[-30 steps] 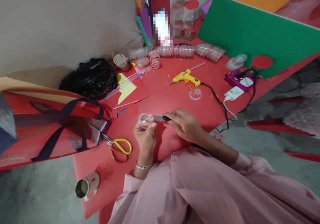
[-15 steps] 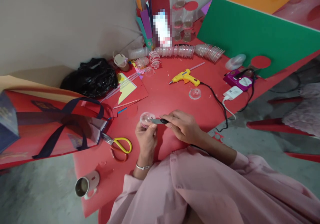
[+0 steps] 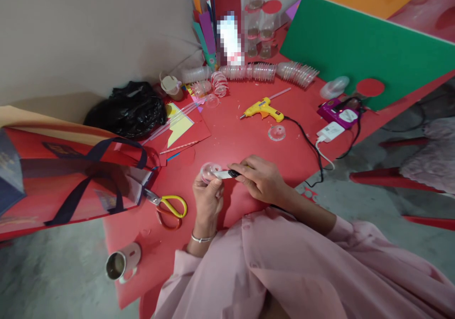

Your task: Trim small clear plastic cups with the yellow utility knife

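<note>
One knife handle (image 3: pixel 233 172), partly hidden

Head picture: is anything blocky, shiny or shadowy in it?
Head view: square blocks blur a bright patch at the back; head view: the black plastic bag glints and the knife blade gleams pale; head view: a soft shadow darkens the red table beside the left hand.
</note>
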{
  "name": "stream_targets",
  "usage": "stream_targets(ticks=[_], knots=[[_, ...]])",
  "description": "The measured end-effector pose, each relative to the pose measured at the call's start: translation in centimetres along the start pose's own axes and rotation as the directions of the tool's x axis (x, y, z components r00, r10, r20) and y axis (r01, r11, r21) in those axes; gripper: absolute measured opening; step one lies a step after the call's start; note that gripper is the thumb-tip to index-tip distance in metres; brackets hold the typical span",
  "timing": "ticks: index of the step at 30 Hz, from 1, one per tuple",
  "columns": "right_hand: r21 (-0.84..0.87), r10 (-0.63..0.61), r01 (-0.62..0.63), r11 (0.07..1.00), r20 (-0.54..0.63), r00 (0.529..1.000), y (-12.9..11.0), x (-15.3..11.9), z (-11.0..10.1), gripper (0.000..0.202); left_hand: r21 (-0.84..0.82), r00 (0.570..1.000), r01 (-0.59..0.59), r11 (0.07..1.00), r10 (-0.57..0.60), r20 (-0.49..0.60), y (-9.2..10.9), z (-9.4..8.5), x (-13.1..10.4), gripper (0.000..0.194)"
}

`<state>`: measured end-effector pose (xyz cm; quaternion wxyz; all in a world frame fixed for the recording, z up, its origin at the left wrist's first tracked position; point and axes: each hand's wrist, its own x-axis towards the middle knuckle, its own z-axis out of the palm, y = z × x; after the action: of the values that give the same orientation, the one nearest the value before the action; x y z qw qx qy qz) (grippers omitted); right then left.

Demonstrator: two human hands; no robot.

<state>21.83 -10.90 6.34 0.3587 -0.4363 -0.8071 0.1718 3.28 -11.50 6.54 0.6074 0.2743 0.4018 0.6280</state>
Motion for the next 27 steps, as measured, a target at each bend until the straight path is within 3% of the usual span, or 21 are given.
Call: stream_targets(ticks=[18,23,25,27], knots=[[-0.047,-0.012,0.012,0.999,0.006,1.000,0.1,-0.1,0.5,0.036,-0.054,0.993,0.114,0.992,-0.113,0.021,0.7,-0.3,-0.4,0.042],[-0.136,-0.035,0.034,0.990,-0.005,0.999,0.1,0.1,0.7,0.036,-0.061,0.991,0.131,0.990,-0.129,0.036,0.9,-0.5,-0.7,0.044],[-0.185,0.009,-0.017,0.983,-0.043,0.999,0.9,0.2,0.7,0.034,-0.065,0.990,0.138,0.988,-0.136,0.045,1.2,-0.5,-1.2,0.044],[-0.222,0.107,-0.140,0.965,-0.154,0.982,2.1,0.3,0.5,0.034,-0.064,0.991,0.124,0.990,-0.120,0.059,1.5,-0.5,-1.7,0.046]])
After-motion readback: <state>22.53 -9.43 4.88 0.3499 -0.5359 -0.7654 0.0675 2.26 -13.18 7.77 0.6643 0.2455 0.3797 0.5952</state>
